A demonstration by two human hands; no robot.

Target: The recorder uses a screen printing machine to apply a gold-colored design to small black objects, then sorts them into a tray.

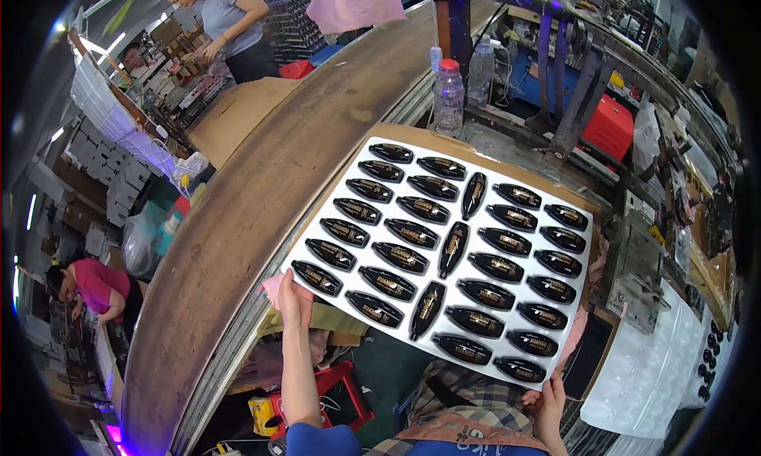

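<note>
A white sheet lies tilted before me, bearing many glossy black oval pieces with gold print, such as one piece near its middle. Most of them point roughly sideways; a middle column stands more upright. My left hand grips the sheet's left corner, thumb on its edge and the other fingers hidden beneath. At the near right corner, my right hand is closed on the same sheet. Brown cardboard shows beyond the sheet's far edge. Pink cloth is beside my left hand.
A long curved wooden belt or bench runs along the left. Beyond the sheet stand a red-capped bottle and a metal machine frame. A red crate sits low near my left arm. Two other people work at far left.
</note>
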